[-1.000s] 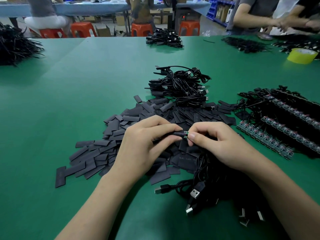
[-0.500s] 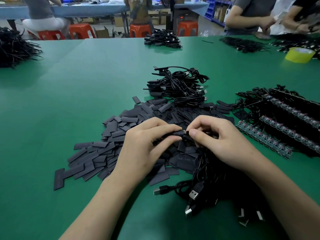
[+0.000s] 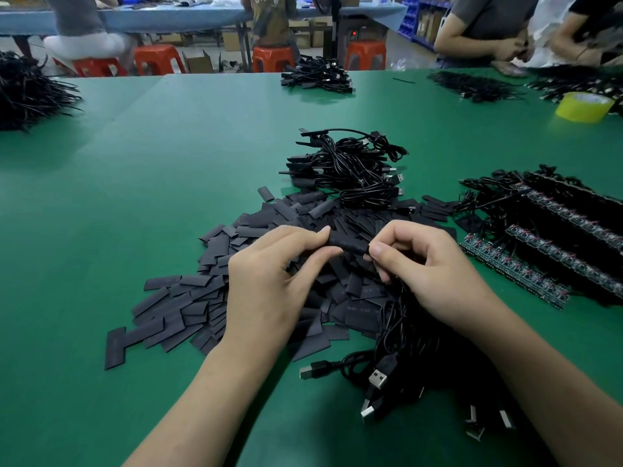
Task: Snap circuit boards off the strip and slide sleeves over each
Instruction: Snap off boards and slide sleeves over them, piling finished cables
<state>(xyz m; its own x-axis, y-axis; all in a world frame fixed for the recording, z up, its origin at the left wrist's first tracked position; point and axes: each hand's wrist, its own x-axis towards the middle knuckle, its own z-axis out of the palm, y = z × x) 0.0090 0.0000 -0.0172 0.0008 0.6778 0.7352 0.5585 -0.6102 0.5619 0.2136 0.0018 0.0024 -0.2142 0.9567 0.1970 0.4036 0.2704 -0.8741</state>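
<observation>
The person is holding one black sleeve (image 3: 347,245) just above the big pile of flat sleeves (image 3: 188,305). The left hand (image 3: 269,274) pinches one end of it between thumb and first finger. The right hand (image 3: 428,267) pinches the other end, and its other fingers are curled in. No little board can be seen there, so it looks as if the board is already tucked inside and this one is almost done. Behind the hands lies a heap of wires (image 3: 347,173) with sleeves on, which look finished. There is a lot left to do. On the right lie long strips of boards (image 3: 512,264) that are not snapped off yet, with black wires hanging from them. Under the right hand is a bunch of wires with plugs (image 3: 404,352) on their ends. All of this lies on a wide green table (image 3: 151,170). A yellow roll of tape (image 3: 585,106) sits at the far right, and more black wire heaps lie far off on the table. At the back are red stools (image 3: 158,59), a blue table (image 3: 168,18) and other people (image 3: 488,25) working.
</observation>
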